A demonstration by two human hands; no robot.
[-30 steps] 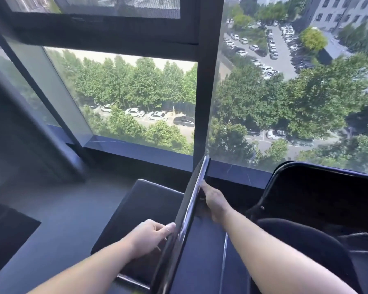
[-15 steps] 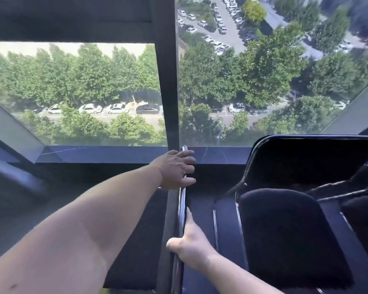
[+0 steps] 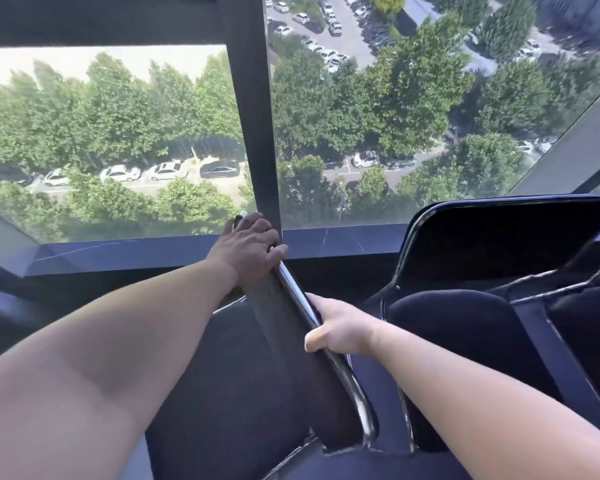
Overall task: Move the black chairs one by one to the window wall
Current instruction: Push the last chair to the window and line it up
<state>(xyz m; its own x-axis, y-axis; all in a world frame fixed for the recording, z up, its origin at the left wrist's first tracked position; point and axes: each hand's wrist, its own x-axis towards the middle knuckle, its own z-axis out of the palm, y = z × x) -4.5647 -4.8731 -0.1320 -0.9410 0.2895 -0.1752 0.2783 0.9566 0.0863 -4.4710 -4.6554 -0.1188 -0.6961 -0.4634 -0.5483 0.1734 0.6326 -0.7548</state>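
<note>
A black chair [image 3: 243,382] with a mesh back and a chrome frame stands right below me, close to the window wall [image 3: 326,242]. My left hand [image 3: 248,249] is closed over the far top corner of its backrest. My right hand [image 3: 338,327] grips the chrome edge of the same backrest, nearer to me. A second black chair [image 3: 465,327] stands at the right against the sill, its backrest [image 3: 499,237] toward the glass.
A dark vertical window post [image 3: 253,116] rises from the sill behind my left hand. Part of another black chair [image 3: 589,327] shows at the far right edge. Dark floor [image 3: 7,313] lies at the left.
My left hand has gone from the near edge of the backrest to its far top corner, and my right hand to the near edge. The backrest has swung to slant across the view.
</note>
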